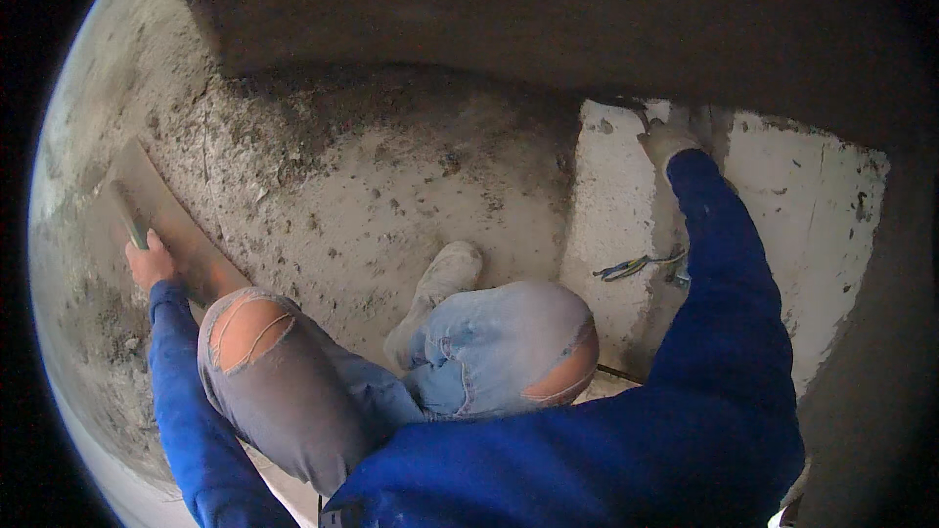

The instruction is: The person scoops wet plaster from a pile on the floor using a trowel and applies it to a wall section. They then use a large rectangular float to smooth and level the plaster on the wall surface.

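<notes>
I crouch on a rough floor in torn jeans and blue sleeves. My left hand (147, 259) grips the handle of a plastering hawk (161, 220), a flat board held low at the left over the dusty floor. My right hand (670, 137), in a dirty glove, is stretched up to the pale block wall (611, 196) at the upper right and holds a trowel (626, 108) whose dark blade touches the wall just under the shadowed overhang. My shoe (440, 284) rests on the floor between my knees.
A bundle of coloured wires (636, 264) sticks out of the wall below my right arm. The concrete floor (342, 186) is strewn with mortar crumbs and dust. A dark overhanging surface (538, 10) fills the top of the view.
</notes>
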